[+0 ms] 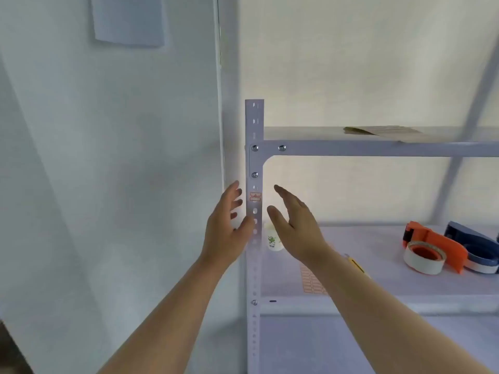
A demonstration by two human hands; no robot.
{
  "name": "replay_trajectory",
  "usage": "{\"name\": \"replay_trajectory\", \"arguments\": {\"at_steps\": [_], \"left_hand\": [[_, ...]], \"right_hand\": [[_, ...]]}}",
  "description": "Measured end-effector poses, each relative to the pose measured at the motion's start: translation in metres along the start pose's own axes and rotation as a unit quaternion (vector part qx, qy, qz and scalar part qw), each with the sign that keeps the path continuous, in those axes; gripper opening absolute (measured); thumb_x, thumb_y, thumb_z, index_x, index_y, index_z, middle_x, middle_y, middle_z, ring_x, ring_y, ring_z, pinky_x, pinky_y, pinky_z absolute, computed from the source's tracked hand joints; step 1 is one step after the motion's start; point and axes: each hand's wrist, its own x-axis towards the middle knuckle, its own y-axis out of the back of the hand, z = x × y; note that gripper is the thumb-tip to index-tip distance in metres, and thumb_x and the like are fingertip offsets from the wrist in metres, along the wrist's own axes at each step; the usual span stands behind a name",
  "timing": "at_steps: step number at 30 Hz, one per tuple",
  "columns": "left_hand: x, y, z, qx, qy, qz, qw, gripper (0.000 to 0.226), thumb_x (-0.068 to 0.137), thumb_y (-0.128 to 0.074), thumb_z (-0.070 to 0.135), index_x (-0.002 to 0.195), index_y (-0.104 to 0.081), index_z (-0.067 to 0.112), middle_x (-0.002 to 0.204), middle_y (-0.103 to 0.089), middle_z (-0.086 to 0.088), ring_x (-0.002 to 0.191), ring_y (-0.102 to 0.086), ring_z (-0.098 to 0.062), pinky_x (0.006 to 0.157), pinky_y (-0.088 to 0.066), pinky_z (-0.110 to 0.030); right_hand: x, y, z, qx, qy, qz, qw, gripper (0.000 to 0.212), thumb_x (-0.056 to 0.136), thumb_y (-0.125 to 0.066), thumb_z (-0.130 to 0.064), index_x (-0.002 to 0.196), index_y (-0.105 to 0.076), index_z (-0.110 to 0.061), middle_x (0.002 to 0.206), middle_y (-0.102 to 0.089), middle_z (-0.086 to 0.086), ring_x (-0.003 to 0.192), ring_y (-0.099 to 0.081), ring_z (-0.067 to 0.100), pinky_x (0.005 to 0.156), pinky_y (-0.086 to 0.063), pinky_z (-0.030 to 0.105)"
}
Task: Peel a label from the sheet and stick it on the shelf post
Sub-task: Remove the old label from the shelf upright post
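A white perforated shelf post [254, 125] rises in the middle of the view. A small label with red print [255, 196] sticks flat on its front face, below the corner bracket. My left hand [226, 230] is just left of the post, fingers spread, thumb resting against the post below the label. My right hand [296, 225] hovers to the right of the post, open and holding nothing. The label sheet [313, 281], with rows of small red-edged labels, lies on the lower shelf, partly hidden by my right forearm.
On the lower shelf [405, 287] lie an orange tape dispenser [432, 244] with a tape roll [424, 257], a blue dispenser [475, 247], a small white cup [275, 240] and a yellow cutter [357, 264]. A flat card [383, 132] lies on the upper shelf. A wall stands left.
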Motion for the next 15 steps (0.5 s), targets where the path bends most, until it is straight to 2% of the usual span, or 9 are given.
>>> {"name": "replay_trajectory", "arguments": {"at_steps": [2, 4, 7, 9, 11, 13, 15], "left_hand": [[0.011, 0.002, -0.007, -0.044, 0.017, 0.002, 0.999, 0.058, 0.095, -0.065, 0.022, 0.147, -0.040, 0.026, 0.140, -0.061, 0.004, 0.122, -0.062, -0.014, 0.103, -0.053, -0.036], [0.021, 0.004, -0.012, -0.095, 0.058, -0.012, 0.994, 0.053, 0.096, -0.065, 0.022, 0.144, -0.044, 0.031, 0.131, -0.066, 0.006, 0.115, -0.067, -0.011, 0.096, -0.056, -0.030], [0.033, 0.003, -0.021, -0.165, 0.096, -0.039, 0.981, 0.040, 0.098, -0.059, 0.014, 0.133, -0.055, 0.032, 0.115, -0.075, 0.008, 0.101, -0.072, -0.007, 0.084, -0.056, -0.020], [0.038, 0.005, -0.022, -0.202, 0.109, -0.051, 0.972, 0.034, 0.098, -0.055, 0.008, 0.126, -0.063, 0.026, 0.108, -0.079, 0.005, 0.098, -0.075, -0.012, 0.089, -0.057, -0.029], [0.041, 0.005, -0.023, -0.222, 0.117, -0.057, 0.966, 0.032, 0.098, -0.055, 0.005, 0.122, -0.065, 0.022, 0.106, -0.080, 0.002, 0.098, -0.075, -0.018, 0.095, -0.057, -0.038], [0.044, 0.006, -0.023, -0.242, 0.120, -0.067, 0.960, 0.031, 0.095, -0.058, 0.007, 0.122, -0.066, 0.021, 0.108, -0.079, -0.004, 0.102, -0.075, -0.027, 0.098, -0.056, -0.051], [0.047, 0.007, -0.024, -0.257, 0.123, -0.074, 0.956, 0.032, 0.093, -0.058, 0.008, 0.122, -0.066, 0.020, 0.111, -0.078, -0.008, 0.105, -0.073, -0.034, 0.097, -0.054, -0.060]], "right_hand": [[0.007, -0.005, -0.001, 0.071, -0.040, 0.017, 0.996, 0.059, 0.098, -0.039, -0.046, 0.152, -0.039, -0.021, 0.156, -0.045, -0.005, 0.144, -0.039, 0.016, 0.118, -0.031, 0.037], [0.010, -0.011, -0.003, 0.116, -0.066, 0.026, 0.991, 0.047, 0.102, -0.043, -0.038, 0.146, -0.048, -0.022, 0.147, -0.055, -0.006, 0.136, -0.049, 0.014, 0.113, -0.039, 0.038], [0.015, -0.019, -0.007, 0.195, -0.076, 0.036, 0.977, 0.032, 0.101, -0.043, -0.028, 0.123, -0.066, -0.025, 0.121, -0.071, -0.011, 0.115, -0.063, 0.008, 0.097, -0.048, 0.030], [0.018, -0.022, -0.015, 0.248, -0.093, 0.039, 0.963, 0.030, 0.096, -0.042, -0.028, 0.105, -0.071, -0.025, 0.104, -0.076, -0.008, 0.102, -0.068, 0.009, 0.084, -0.048, 0.024], [0.022, -0.024, -0.020, 0.284, -0.106, 0.040, 0.952, 0.032, 0.093, -0.042, -0.028, 0.096, -0.071, -0.017, 0.093, -0.076, 0.002, 0.088, -0.068, 0.013, 0.076, -0.047, 0.023], [0.025, -0.026, -0.023, 0.319, -0.108, 0.043, 0.941, 0.033, 0.093, -0.042, -0.026, 0.093, -0.070, -0.008, 0.091, -0.072, 0.015, 0.078, -0.061, 0.017, 0.071, -0.047, 0.029], [0.029, -0.027, -0.022, 0.350, -0.115, 0.042, 0.929, 0.033, 0.094, -0.043, -0.025, 0.092, -0.069, -0.005, 0.090, -0.070, 0.018, 0.077, -0.058, 0.020, 0.071, -0.045, 0.034]]}}
